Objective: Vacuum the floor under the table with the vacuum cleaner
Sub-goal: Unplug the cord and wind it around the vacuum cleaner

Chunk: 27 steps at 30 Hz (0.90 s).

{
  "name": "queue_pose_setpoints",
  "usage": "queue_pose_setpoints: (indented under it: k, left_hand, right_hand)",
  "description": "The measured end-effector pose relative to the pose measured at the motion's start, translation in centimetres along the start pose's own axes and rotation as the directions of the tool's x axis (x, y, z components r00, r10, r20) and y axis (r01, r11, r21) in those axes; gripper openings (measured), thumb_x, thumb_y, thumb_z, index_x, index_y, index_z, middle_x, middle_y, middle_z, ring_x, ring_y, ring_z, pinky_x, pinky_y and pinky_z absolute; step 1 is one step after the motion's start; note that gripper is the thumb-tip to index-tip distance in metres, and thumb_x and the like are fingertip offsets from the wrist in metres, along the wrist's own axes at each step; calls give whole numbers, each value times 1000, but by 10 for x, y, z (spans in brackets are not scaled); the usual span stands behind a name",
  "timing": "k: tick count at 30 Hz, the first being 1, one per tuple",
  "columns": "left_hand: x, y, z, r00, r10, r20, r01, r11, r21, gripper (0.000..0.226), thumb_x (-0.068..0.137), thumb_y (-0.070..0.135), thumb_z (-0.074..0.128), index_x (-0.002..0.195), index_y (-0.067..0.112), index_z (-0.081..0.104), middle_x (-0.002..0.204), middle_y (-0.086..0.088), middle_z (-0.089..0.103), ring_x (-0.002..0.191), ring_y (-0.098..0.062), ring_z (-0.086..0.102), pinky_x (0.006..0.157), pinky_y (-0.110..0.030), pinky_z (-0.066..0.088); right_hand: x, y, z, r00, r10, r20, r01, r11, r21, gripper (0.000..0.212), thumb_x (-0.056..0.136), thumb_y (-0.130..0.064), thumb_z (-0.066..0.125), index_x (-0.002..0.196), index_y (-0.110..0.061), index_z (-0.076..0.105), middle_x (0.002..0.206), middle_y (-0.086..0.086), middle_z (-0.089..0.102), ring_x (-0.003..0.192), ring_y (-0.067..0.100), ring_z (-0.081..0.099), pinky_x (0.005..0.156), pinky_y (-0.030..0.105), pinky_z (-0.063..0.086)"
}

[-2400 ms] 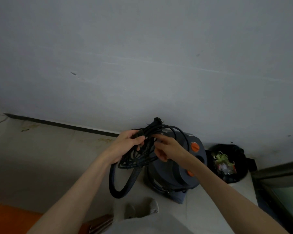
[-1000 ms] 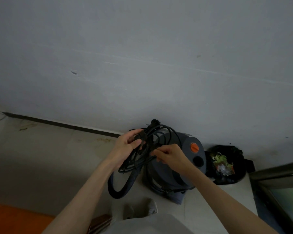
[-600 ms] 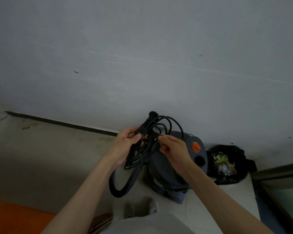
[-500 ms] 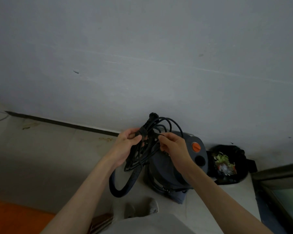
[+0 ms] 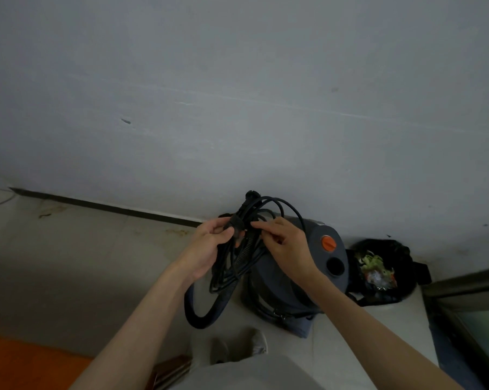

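1. The coiled power cord hung in front of the person, above the floor and just left of the vacuum cleaner, which stood on the tiles against the wall. The bundle's long axis ran roughly up and down, its plug end topmost.
2. A dark strap appeared to bind the coil near its top; this sat between the two hands, touching both.
3. The left hand gripped the bundle just below the strap, fingers curled round it. The right hand pinched at the strap from the right, fingertips closed on it. The right was the nearer hand for undoing it, I judged, the left only steadying.
4. The thick hose looped down below the coil toward the floor.
5. Count: one vacuum cleaner, one cord bundle, one hose, two hands.
6. Further out: one black rubbish bag right of the vacuum, and one shoe visible below. No table was in view.
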<state>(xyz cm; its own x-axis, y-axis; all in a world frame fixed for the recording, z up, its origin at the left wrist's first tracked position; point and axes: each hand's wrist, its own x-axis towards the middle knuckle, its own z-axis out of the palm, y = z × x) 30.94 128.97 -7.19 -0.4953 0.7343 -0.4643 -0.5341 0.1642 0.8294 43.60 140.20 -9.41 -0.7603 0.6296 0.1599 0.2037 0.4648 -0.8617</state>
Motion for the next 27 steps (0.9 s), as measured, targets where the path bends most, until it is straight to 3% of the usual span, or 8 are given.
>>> queue_pose_setpoints:
  k: [4,7,12,16,19,21,24,27]
  left_hand:
    - [-2,0,1,1000,-20,4,20,1000,-8,25,93,-7,42,98,10,60,87,-12,65,82,-21,57,78,-28,49]
    - [-3,1,0,1000,-2,28,2,1000,6,28,94,-7,42,99,12,61,85,-12,64,79,-18,57,70,-22,51]
    - [-3,2,-1,999,-16,31,16,1000,4,29,93,-6,43,101,14,62,80,-10,65,67,-15,57,61,-20,51]
    - [-4,2,4,998,-40,45,40,999,6,28,93,-6,43,102,12,62,84,-12,63,76,-18,56,66,-21,51]
    - [-5,1,2,996,-69,58,70,997,-31,28,93,-7,42,113,4,58,82,-12,62,73,-19,55,63,-20,52]
    - [-5,0,0,994,-85,73,92,991,-101,30,92,-8,41,117,1,55,80,-12,63,71,-19,56,62,-21,53]
    - [-4,2,-2,991,-92,99,106,982,-153,32,92,-9,40,116,5,56,77,-11,64,65,-18,58,59,-22,53]
    - [-5,3,-1,985,-107,133,125,982,-140,31,93,-9,38,116,4,55,78,-12,60,61,-16,57,55,-21,52]
  right_hand:
    - [-1,4,1,1000,-3,-14,3,1000,13,41,87,10,56,108,-23,67,78,-5,50,67,11,47,63,12,41]
    - [0,6,1,1000,-1,-14,0,1000,-9,32,88,9,56,107,-13,71,80,-6,51,65,7,47,63,10,40]
    - [-1,18,5,964,-256,72,265,908,-326,30,79,0,65,109,1,67,92,12,61,73,10,54,78,8,40]
    - [4,24,12,939,-341,-43,281,833,-476,19,83,-7,61,97,3,70,83,13,61,70,25,61,75,22,42]
    - [9,26,14,921,-380,-91,294,828,-477,28,89,-16,50,88,2,71,77,12,61,70,19,57,70,24,44]
    - [9,21,13,955,-276,-114,218,905,-364,24,91,-16,53,84,-1,70,75,7,61,67,12,52,64,18,42]
    - [12,13,9,989,145,-32,-147,988,-54,17,94,-12,57,80,-5,63,70,-5,54,63,8,49,63,16,42]
    - [14,12,15,834,487,258,-537,823,185,22,97,-14,52,89,2,65,76,2,52,70,14,51,63,23,47]
